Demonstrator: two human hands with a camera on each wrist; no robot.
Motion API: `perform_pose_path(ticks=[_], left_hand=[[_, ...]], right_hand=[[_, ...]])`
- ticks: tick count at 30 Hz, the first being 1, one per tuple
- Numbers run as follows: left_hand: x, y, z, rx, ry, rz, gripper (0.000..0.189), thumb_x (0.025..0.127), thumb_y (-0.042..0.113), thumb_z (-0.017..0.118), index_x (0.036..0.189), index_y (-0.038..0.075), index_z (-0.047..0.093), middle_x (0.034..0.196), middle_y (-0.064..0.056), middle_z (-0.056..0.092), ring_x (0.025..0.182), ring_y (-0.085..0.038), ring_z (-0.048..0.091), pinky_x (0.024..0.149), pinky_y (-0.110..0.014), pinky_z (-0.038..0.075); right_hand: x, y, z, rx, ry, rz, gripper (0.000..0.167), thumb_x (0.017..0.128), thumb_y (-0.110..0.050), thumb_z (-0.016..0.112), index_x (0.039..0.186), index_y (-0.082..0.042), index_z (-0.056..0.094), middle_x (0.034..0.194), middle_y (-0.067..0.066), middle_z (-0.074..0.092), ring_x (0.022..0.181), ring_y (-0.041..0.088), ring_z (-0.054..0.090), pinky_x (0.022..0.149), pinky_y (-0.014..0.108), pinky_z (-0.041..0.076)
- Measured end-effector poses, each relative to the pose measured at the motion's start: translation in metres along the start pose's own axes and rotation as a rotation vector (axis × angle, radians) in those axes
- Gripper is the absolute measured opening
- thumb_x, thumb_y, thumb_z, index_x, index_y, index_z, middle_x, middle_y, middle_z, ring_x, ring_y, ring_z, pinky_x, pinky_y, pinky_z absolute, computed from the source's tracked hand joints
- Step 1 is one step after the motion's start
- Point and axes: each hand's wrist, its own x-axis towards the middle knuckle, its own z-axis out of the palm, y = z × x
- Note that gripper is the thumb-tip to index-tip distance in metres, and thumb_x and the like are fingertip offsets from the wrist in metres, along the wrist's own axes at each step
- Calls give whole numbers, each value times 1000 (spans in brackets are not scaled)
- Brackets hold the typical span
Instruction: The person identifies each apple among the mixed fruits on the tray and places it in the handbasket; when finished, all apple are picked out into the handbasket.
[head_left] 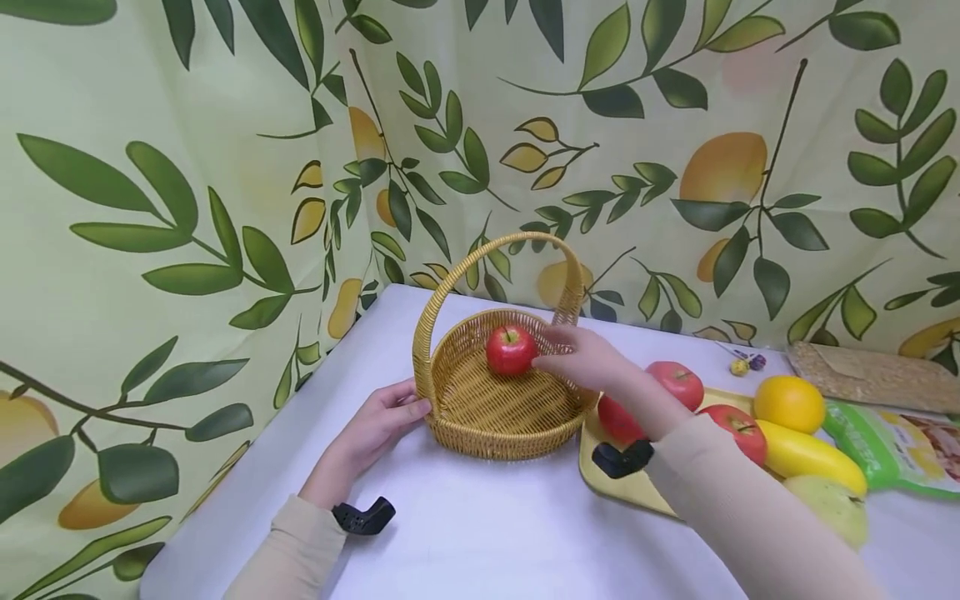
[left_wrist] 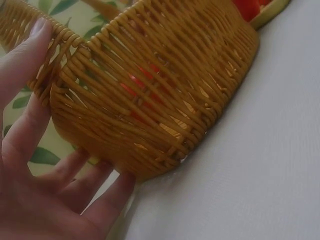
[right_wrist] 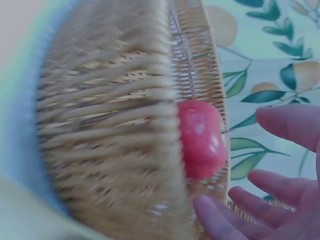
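A wicker basket [head_left: 480, 442] with a tall arched handle stands on the white table, and one red apple [head_left: 512, 350] sits inside it toward the back. At the basket's left side, my left hand [head_left: 384, 421] holds the wall by the handle's base. In the left wrist view the thumb [left_wrist: 37, 42] is at the rim, with the other fingers against the outside. Over the basket's right rim reaches my right hand [head_left: 577, 357], beside the apple. The right wrist view shows its fingers [right_wrist: 270, 190] spread, with a gap between them and the apple [right_wrist: 201, 140].
Right of the basket lies a yellow tray [head_left: 600, 479] with red apples, an orange [head_left: 789, 404], a banana [head_left: 813, 457] and a pale green fruit [head_left: 828, 510]. Beyond are a green packet [head_left: 873, 446], a brown packet [head_left: 870, 377] and small dried flowers [head_left: 741, 365]. Leaf-printed cloth hangs behind.
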Motion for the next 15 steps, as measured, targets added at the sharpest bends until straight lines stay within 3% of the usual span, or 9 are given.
perform_pose_path(ticks=[4,8,15], left_hand=[[4,2,1,-11,0,7,48,97,8,68,133,-19,52,130,-32,60,124,-36,59,108,-38,48],[4,0,1,-13,1,3,43,97,7,68,131,-16,56,130,-30,61,123,-33,59,107,-37,48],[0,-2,1,-1,23,-5,40,97,7,69,129,-14,59,128,-28,63,121,-31,61,104,-35,51]], right_hand=[[-32,15,-10,83,38,2,72,96,-46,69,155,-12,44,157,15,44,137,42,47,107,64,42],[-60,23,-19,146,66,38,73,96,-47,69,154,-10,43,156,16,43,137,42,48,108,63,41],[-92,32,-24,106,126,66,68,96,-48,69,151,-15,48,151,16,50,131,38,54,103,58,49]])
